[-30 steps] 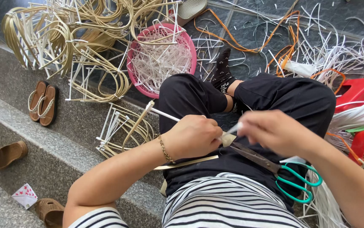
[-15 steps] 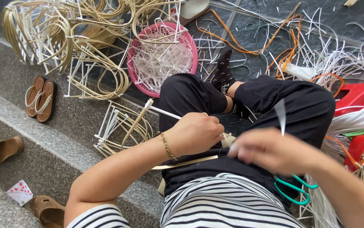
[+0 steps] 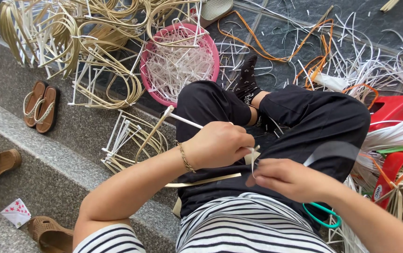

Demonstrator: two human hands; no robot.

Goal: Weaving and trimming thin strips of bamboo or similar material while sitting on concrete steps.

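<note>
Setting: stone steps point(image 3: 47, 154) strewn with cane strips.
Left hand point(image 3: 220, 144): fist clamped on a white rod point(image 3: 185, 121).
Right hand point(image 3: 288, 178): fingers pinched together on a thin strip point(image 3: 254, 164); it has dropped lower than a moment ago, drawing the strip down.

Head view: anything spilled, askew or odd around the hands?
Loose white and orange strips lie scattered across the dark floor instead of in the pink basket. Sandals sit on the steps. The left hand and right hand hold a thin pale strip normally.
</note>
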